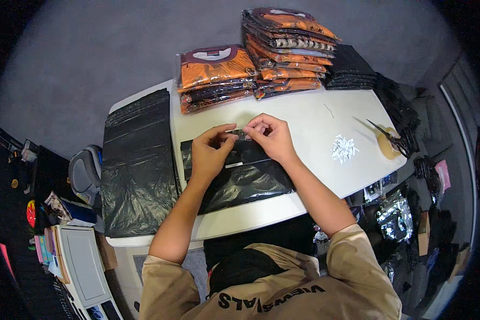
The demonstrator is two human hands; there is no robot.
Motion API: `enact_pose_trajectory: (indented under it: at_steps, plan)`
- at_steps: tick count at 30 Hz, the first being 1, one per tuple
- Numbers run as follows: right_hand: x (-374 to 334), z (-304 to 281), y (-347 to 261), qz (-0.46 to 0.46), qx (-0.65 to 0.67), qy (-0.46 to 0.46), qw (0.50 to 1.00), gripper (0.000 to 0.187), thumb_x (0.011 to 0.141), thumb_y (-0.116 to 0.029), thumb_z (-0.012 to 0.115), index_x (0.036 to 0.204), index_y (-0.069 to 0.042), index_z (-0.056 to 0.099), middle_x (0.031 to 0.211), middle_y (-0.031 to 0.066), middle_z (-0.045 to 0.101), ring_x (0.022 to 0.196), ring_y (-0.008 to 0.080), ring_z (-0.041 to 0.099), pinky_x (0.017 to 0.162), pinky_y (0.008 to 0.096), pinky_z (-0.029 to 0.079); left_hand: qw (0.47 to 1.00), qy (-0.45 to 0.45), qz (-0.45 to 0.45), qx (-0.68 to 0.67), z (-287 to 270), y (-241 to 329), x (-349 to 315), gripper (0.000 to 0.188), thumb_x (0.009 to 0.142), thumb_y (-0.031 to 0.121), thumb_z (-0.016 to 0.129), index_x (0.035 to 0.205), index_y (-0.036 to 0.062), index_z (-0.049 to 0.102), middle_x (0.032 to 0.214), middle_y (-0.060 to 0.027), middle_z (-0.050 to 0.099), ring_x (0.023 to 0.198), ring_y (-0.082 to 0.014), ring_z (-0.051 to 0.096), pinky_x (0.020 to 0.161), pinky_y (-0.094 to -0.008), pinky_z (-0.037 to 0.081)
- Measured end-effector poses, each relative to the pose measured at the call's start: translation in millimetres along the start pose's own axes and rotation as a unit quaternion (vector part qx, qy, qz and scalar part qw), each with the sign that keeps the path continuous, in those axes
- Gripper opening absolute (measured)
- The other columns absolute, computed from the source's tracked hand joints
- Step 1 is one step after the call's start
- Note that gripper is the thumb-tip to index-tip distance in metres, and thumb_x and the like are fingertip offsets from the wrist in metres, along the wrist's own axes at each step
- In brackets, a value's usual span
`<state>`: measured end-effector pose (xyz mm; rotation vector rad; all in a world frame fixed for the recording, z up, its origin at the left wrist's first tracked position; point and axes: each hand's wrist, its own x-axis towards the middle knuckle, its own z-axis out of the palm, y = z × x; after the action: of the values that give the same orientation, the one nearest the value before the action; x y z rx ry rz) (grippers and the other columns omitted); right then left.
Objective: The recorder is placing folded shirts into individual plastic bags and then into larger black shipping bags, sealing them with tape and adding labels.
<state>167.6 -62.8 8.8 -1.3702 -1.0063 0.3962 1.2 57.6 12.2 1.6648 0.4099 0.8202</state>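
Both my hands work close together over the far edge of a glossy black folded package [245,194] lying at the near middle of the table. A small white label [233,165] shows on it. My left hand [209,152] is closed in a pinch, thumb and index finger at a small dark strip [240,134]. From the other side my right hand [273,140] pinches the same strip, its fingers curled. What the strip belongs to cannot be made out. My wrists rest low, just above the package.
A stack of black plastic bags [136,165] covers the table's left. Bagged orange shirts [216,69] and a taller shirt pile [288,53] stand behind. Rightward lie small white pieces [344,149], scissors [394,141], a tape roll [386,149] and folded black items [351,69].
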Motion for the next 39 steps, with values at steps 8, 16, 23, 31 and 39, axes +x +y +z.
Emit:
enact_pose_trajectory:
  at_steps: [8, 16, 23, 31, 39]
  plan:
    - [-0.9, -4.3, -5.1, 0.009, -0.038, 0.007, 0.999, 0.009, 0.097, -0.010, 0.081, 0.097, -0.002, 0.078, 0.079, 0.0006, 0.077, 0.067, -0.0003, 0.058, 0.062, 0.0190, 0.043, 0.999, 0.029, -0.031, 0.034, 6.1, 6.6, -2.6, 0.035, 0.094, 0.004, 0.080, 0.129, 0.0044, 0.078, 0.093, -0.0038, 0.078, 0.083, -0.0054, 0.066, 0.074, -0.0214, 0.050]
    - [-4.1, -6.7, -10.4, -0.006, -0.039, 0.006, 0.999, 0.010, 0.097, -0.011, 0.081, 0.097, -0.002, 0.079, 0.079, 0.0017, 0.078, 0.068, 0.0005, 0.060, 0.063, 0.0198, 0.043, 0.998, 0.007, -0.055, 0.014, -1.0, 22.6, 0.8, 0.050, 0.093, 0.002, 0.081, 0.141, 0.0046, 0.070, 0.090, -0.0036, 0.077, 0.085, -0.0091, 0.069, 0.081, -0.0250, 0.054]
    - [-5.2, -2.3, -10.0, -0.015, -0.030, -0.010, 0.999, 0.008, 0.095, -0.008, 0.082, 0.096, -0.001, 0.079, 0.079, 0.0015, 0.077, 0.068, 0.0010, 0.060, 0.062, 0.0208, 0.045, 0.992, 0.032, 0.036, 0.119, 6.0, 15.2, -4.2, 0.028, 0.095, 0.011, 0.082, 0.122, 0.0059, 0.079, 0.080, -0.0022, 0.074, 0.070, -0.0046, 0.059, 0.063, -0.0249, 0.045]
    - [-8.6, 3.9, -13.9, -0.037, -0.083, -0.020, 0.996, 0.011, 0.092, -0.012, 0.085, 0.100, -0.006, 0.082, 0.073, 0.0012, 0.073, 0.062, 0.0050, 0.051, 0.058, 0.0247, 0.044, 0.986, 0.090, 0.044, 0.135, 5.7, 14.6, -3.7, 0.013, 0.099, 0.016, 0.077, 0.106, 0.0039, 0.078, 0.081, -0.0058, 0.073, 0.072, -0.0113, 0.067, 0.065, -0.0282, 0.050]
    - [-9.6, 5.4, -24.0, -0.045, -0.075, -0.004, 0.996, 0.015, 0.090, -0.012, 0.086, 0.104, -0.007, 0.082, 0.077, 0.0010, 0.075, 0.060, 0.0057, 0.048, 0.056, 0.0254, 0.042, 0.976, 0.076, 0.143, 0.148, 4.5, 21.5, -0.8, 0.014, 0.105, 0.014, 0.072, 0.110, 0.0007, 0.071, 0.095, -0.0074, 0.073, 0.087, -0.0107, 0.067, 0.077, -0.0275, 0.053]
